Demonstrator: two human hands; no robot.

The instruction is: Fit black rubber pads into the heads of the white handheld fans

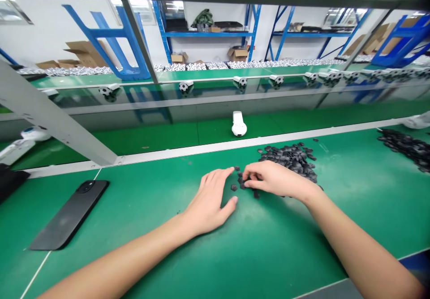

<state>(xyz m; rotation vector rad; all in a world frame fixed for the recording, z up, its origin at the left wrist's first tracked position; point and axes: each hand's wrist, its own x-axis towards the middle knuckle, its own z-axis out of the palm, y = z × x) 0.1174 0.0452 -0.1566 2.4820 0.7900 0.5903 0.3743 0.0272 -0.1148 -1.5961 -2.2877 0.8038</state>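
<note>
My left hand (211, 200) rests low over the green table, palm down, its fingers stretched out and thumb spread. Just past its fingertips lie several small black five-sided pieces (234, 187). From the other side, my right hand (268, 178) reaches to the same pieces, thumb and fingers curled in toward each other at their edge. Whether a piece is pinched there is too small to see. Behind and under the right hand spreads a heap of the same black pieces (290, 155), partly covered by that hand.
A black phone (72, 214) lies at left. Beyond the table's pale edge, a white device (238, 124) sits on a green lane. Farther back, football-patterned devices (186, 86) form a row. More black pieces (408, 149) lie at right. A slanted metal post (63, 124) stands at left.
</note>
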